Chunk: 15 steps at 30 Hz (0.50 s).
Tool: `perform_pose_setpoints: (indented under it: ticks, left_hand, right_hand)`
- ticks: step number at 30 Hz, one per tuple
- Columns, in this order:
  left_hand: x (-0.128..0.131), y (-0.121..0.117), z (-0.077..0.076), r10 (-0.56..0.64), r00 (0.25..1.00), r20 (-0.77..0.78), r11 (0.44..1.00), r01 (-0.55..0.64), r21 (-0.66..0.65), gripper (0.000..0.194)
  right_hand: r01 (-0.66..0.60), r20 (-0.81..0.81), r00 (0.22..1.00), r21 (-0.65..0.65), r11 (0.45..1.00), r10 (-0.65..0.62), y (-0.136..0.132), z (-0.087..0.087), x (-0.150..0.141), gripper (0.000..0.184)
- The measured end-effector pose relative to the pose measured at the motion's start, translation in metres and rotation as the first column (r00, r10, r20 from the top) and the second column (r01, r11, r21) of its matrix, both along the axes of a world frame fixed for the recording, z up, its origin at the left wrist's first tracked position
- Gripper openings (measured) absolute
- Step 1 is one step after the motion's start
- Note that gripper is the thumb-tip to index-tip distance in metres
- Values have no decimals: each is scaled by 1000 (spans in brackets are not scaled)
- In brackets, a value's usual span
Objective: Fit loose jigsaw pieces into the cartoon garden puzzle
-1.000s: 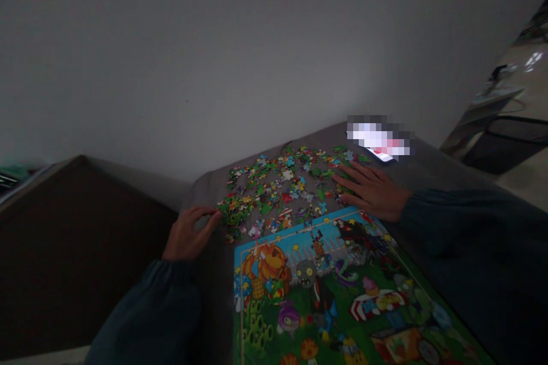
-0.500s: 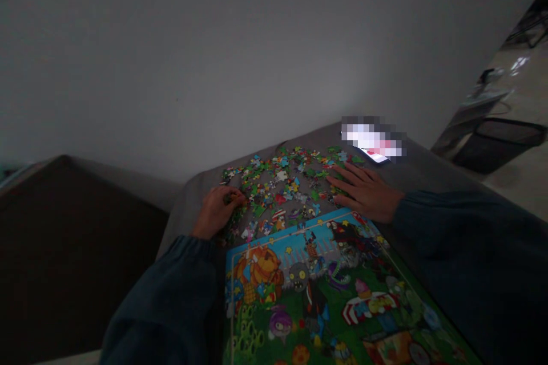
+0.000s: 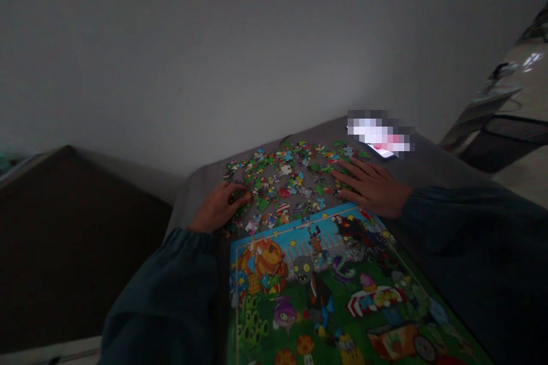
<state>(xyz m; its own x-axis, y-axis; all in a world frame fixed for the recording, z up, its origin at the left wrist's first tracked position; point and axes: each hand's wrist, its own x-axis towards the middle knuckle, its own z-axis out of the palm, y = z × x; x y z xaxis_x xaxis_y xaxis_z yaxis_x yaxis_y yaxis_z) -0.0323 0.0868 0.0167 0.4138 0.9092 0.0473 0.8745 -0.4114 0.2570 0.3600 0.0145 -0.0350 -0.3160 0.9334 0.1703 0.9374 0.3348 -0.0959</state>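
Observation:
Loose jigsaw puzzle pieces [image 3: 286, 170] in many colours lie scattered over a grey padded surface. At their left edge is my left hand [image 3: 218, 205], its fingers curved, with a small gap between thumb and forefinger beside some pieces. No piece shows clearly in it. On the right side of the pile my right hand [image 3: 371, 185] rests palm down with fingers spread, and its fingertips cover a few pieces. Nearer to me lies a flat rectangular picture board [image 3: 308, 285] with cartoon zombies and plants, just below both hands.
A phone with a lit screen [image 3: 379, 138], partly pixelated, lies beyond my right hand. Behind the surface rises a pale wall [image 3: 240, 57]. A dark brown panel [image 3: 81, 251] stands to the left. At far right are a black-framed object [image 3: 509, 131] and pale floor.
The view has shifted slightly, so things appear a little further right and higher. My left thumb and forefinger have moved slightly along the pieces' edge. My right hand stays flat.

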Motion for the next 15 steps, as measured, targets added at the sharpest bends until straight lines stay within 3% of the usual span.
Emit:
perform_pose_setpoints:
  ticks: [15]
  left_hand:
    - [3, -3, 4, 13, 993, 118, 988, 6, -154, 29]
  right_hand:
    - [-45, -23, 999, 55, 997, 46, 3, -8, 3, 62]
